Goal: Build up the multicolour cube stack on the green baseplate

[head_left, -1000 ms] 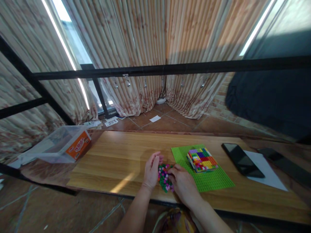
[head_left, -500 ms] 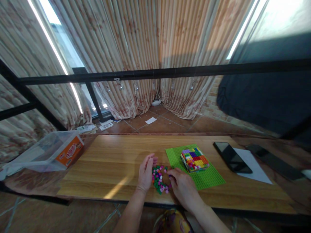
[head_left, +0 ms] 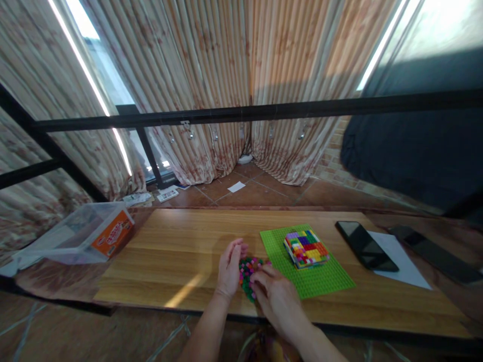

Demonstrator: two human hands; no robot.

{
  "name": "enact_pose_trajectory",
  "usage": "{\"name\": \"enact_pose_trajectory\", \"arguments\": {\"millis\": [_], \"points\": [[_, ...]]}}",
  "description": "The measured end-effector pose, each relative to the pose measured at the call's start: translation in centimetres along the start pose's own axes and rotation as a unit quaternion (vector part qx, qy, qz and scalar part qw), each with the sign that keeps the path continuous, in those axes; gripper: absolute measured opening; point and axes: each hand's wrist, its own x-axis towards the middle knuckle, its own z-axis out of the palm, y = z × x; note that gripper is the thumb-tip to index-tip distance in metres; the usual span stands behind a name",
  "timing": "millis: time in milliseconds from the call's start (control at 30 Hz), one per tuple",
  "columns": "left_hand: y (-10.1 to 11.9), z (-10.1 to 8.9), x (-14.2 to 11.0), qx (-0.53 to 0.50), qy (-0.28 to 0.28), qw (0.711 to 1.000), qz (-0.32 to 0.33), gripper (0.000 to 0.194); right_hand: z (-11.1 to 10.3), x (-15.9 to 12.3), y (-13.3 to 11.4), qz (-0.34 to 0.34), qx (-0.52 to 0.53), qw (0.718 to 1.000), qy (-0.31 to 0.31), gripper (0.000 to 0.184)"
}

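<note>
A small heap of loose toy bricks (head_left: 247, 274), mostly green, pink and purple, lies on the wooden table. My left hand (head_left: 229, 269) stands on its edge along the heap's left side, fingers stretched out and holding nothing. From the right, my right hand (head_left: 277, 294) reaches over the heap, its fingers apart and bent down among the bricks; the fingertips partly cover them. Beyond it, a green baseplate (head_left: 320, 284) carries a low block of many-coloured bricks (head_left: 307, 247), stacked in a rectangle.
A black phone (head_left: 366, 245) lies at the table's right on a white paper sheet (head_left: 403, 266), with a dark flat object (head_left: 433, 251) further right. To the left stands a clear plastic box (head_left: 86, 236) with an orange label. A black rail (head_left: 241, 114) crosses beyond the table.
My right hand has moved left and over the brick heap, covering its right part, and its fingers have spread. My left hand stays beside the heap. The whole view has shifted slightly.
</note>
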Motion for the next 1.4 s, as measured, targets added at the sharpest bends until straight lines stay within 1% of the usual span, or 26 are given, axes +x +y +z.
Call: {"name": "enact_pose_trajectory", "arguments": {"millis": [33, 100, 200, 300, 433, 567, 800, 900, 1133, 1400], "points": [[0.0, 0.0, 0.0, -0.001, 0.001, 1.000, 0.000, 0.039, 0.2, -0.3, -0.2, -0.016, 0.009, 1.000, -0.008, 0.015], [0.0, 0.0, 0.0, -0.005, 0.003, 1.000, -0.001, 0.039, 0.8, -0.8, -0.3, -0.038, 0.015, 0.999, -0.020, 0.016], [0.1, 0.0, 0.0, -0.007, 0.003, 1.000, -0.002, 0.041, 1.3, -1.2, -0.1, -0.038, 0.015, 0.999, -0.021, 0.020], [0.2, 0.0, 0.0, -0.004, 0.002, 1.000, -0.005, 0.040, 1.3, -1.2, 0.5, -0.042, 0.029, 0.998, -0.020, 0.023], [0.2, 0.0, 0.0, -0.002, -0.002, 1.000, -0.005, 0.040, 0.9, -0.7, 1.5, -0.049, 0.039, 0.998, 0.006, 0.023], [0.0, 0.0, 0.0, 0.001, -0.001, 1.000, 0.001, 0.039, 0.6, 0.0, 2.5, -0.031, 0.027, 0.998, 0.043, 0.023], [0.1, 0.2, 0.0, 0.000, 0.004, 1.000, 0.003, 0.038, 1.0, 0.0, 4.1, -0.017, 0.017, 0.997, 0.074, 0.027], [0.1, 0.2, 0.0, -0.003, 0.002, 1.000, 0.001, 0.038, 0.9, -0.1, 3.9, -0.021, 0.017, 0.997, 0.066, 0.024], [0.3, 0.1, 0.0, 0.008, 0.002, 1.000, -0.003, 0.039, 0.5, 0.4, 1.7, -0.003, -0.003, 0.999, 0.039, 0.021], [0.1, -0.2, 0.1, -0.002, 0.000, 1.000, -0.012, 0.041, 1.5, 0.8, 1.7, 0.010, -0.014, 0.998, 0.059, 0.017]]}}
